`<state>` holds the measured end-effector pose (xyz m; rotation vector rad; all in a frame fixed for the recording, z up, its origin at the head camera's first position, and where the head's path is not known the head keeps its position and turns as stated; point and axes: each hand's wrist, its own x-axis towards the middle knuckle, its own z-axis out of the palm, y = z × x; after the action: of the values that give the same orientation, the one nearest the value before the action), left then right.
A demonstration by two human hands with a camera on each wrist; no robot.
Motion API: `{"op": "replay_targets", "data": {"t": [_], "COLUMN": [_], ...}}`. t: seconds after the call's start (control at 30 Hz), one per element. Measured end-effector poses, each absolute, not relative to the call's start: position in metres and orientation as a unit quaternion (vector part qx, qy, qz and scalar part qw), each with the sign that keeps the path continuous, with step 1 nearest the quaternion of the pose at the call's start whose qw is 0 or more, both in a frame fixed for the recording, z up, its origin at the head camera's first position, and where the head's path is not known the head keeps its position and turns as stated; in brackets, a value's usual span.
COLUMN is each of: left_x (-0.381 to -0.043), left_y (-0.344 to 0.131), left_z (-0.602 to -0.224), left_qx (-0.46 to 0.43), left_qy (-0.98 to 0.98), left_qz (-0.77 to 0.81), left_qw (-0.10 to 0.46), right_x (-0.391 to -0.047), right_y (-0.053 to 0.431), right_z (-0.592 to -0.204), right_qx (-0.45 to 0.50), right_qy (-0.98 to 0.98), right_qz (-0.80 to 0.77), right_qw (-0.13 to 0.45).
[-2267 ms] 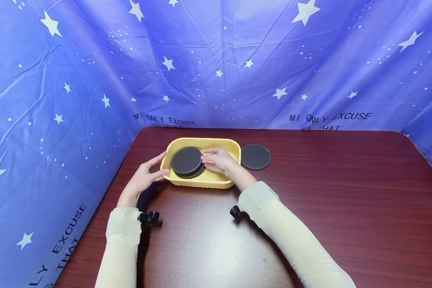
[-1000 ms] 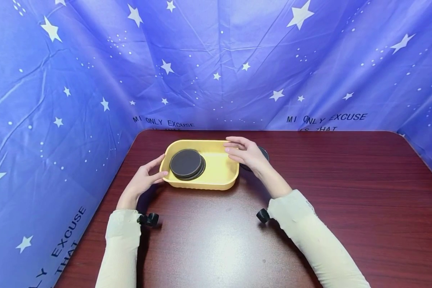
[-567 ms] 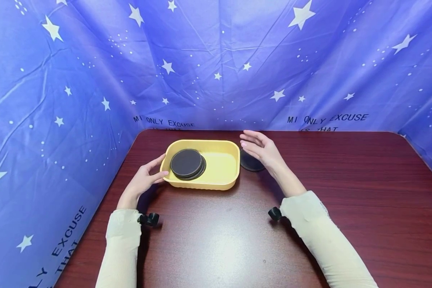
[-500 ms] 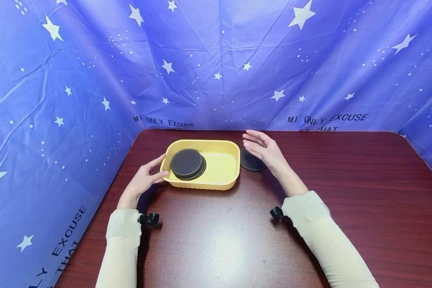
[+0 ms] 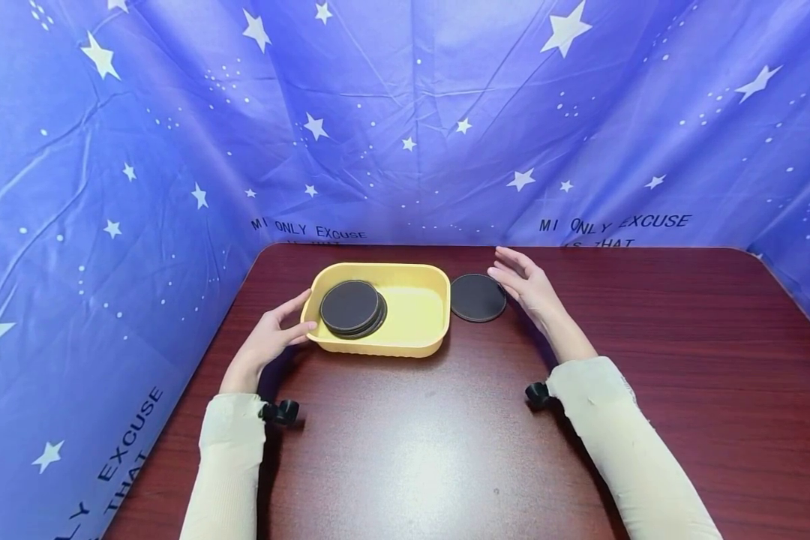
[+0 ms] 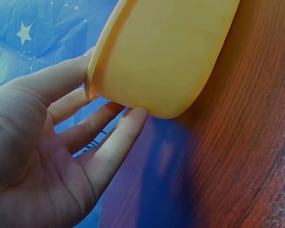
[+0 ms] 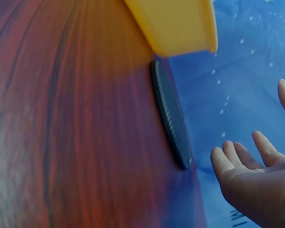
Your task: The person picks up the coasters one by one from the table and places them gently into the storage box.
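Observation:
A yellow plastic storage box [image 5: 412, 349] stands on the table, with several round black stitched-edge coasters [image 5: 349, 306] stacked in its left part. My left hand [image 5: 265, 341] holds the box's left end. In the left wrist view the thumb goes over the rim and the other fingers touch the outer wall [image 6: 156, 61]. One more black coaster [image 5: 478, 298] lies flat on the table, close by the box's right end. Just right of that coaster my right hand [image 5: 529, 289] hovers with loosely bent fingers and nothing in them; the right wrist view shows the coaster [image 7: 171, 116] apart from the hand.
The dark red wood-grain table [image 5: 648, 360] extends to the right and toward me. A blue star-printed cloth [image 5: 405, 120] hangs along its back and sides. Each wrist bears a small black camera mount [image 5: 538, 395].
My right hand has left the inside of the box and passed over the loose coaster to its right side. The coaster stack stays in the box. My left hand keeps its place.

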<state>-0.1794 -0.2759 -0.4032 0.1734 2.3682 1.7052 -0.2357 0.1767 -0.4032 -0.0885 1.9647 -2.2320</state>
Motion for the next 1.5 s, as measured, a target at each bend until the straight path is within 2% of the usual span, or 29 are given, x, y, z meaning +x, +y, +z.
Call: {"op": "replay_targets", "data": {"t": [0.27, 0.47, 0.87, 1.2, 1.5], "left_x": [-0.179, -0.18, -0.18, -0.18, -0.18], "left_y": [-0.274, -0.276, -0.279, -0.277, -0.276], "left_z": [-0.405, -0.404, -0.404, -0.404, -0.404], "left_qx": [0.061, 0.057, 0.058, 0.058, 0.056], "left_qy": [0.802, 0.806, 0.804, 0.803, 0.802], "left_qz": [0.584, 0.58, 0.581, 0.583, 0.583], "left_qw": [0.109, 0.109, 0.11, 0.111, 0.115], "right_x": [-0.239, -0.246, -0.25, -0.25, -0.247], "right_y": [0.191, 0.197, 0.192, 0.188, 0.187], "right_z": [-0.418, -0.427, -0.428, -0.429, -0.43], "right_qx": [-0.022, -0.058, -0.108, -0.151, -0.161], "right_qy": [0.662, 0.698, 0.782, 0.859, 0.879], "right_qz": [-0.737, -0.695, -0.595, -0.475, -0.436], "right_qw": [0.133, 0.159, 0.152, 0.118, 0.104]}}
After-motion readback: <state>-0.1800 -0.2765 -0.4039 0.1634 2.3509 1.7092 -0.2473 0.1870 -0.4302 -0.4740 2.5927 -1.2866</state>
